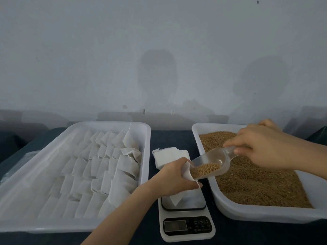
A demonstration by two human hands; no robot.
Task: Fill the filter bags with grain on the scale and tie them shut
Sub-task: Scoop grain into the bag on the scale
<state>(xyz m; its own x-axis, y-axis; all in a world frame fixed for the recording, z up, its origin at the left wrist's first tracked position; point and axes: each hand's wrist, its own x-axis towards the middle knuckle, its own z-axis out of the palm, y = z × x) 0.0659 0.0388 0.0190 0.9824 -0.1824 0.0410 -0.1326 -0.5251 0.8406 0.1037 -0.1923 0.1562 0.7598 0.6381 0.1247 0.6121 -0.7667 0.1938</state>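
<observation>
My left fingers point(191, 183) pinched the bag point(177, 198) open above the scale point(196, 200) — my right fingers point(233, 142) gripped the scoop point(210, 165), its long axis slanting down-left, grain-laden lip at the bag's mouth.

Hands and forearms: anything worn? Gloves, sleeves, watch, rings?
Nothing worn shows. The left hand and right hand are gloveless, no rings, watch or bands visible. The left forearm and right forearm are bare to the frame edges; no sleeve in view.
</observation>
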